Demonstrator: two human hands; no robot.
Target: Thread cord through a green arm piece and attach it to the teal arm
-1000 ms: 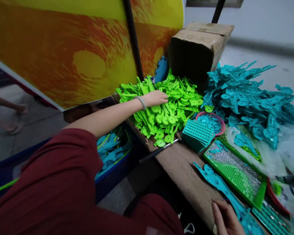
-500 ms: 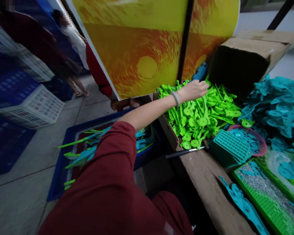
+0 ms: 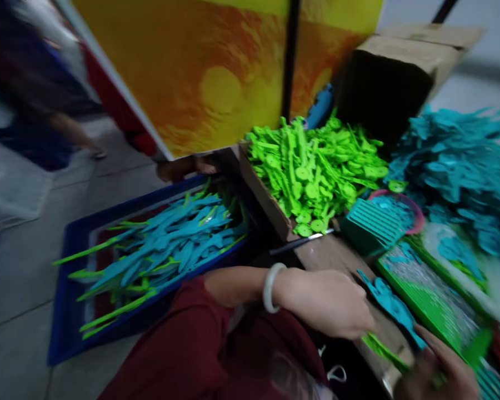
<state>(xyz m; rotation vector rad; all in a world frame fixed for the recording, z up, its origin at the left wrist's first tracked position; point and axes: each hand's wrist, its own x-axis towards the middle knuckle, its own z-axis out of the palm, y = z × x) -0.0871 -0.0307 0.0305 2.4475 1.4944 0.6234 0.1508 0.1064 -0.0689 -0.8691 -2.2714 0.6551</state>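
Left of the left hand (image 3: pixel 327 300) sits a blue crate (image 3: pixel 60 300) of plastic pieces, with the green pile (image 3: pixel 312 172) beyond that hand, whose fingers seem closed on one end of a green piece (image 3: pixel 385 353). This slants between the two hands, near each other but apart over the bench (image 3: pixel 319 255); the step looks like positioning it, which calls for steady, careful turning. A blue piece (image 3: pixel 389 305) lies just beyond the right hand (image 3: pixel 437 369), whose grip blur hides.
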